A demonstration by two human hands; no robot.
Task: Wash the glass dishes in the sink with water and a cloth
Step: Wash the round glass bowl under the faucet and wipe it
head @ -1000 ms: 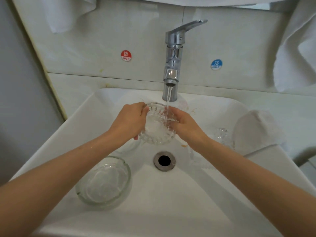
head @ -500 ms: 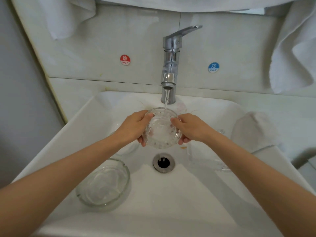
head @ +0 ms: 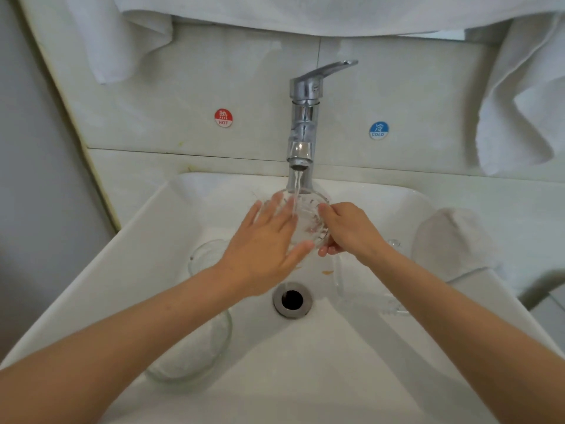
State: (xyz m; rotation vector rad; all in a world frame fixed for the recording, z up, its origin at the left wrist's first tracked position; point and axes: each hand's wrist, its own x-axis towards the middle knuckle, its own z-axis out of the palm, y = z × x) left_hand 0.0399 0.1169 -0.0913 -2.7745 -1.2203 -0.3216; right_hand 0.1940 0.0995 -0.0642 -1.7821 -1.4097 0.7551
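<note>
White sink: ribbed dish gripped at its rim by right hand under tap; left hand splayed flat; drain unobstructed.

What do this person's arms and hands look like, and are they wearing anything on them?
Both arms are bare as far up as the picture shows, with no sleeve in view. The left hand and right hand wear no gloves, and no rings, watch or bracelets can be seen on the fingers or wrists. The hands look wet from the running water.
</note>
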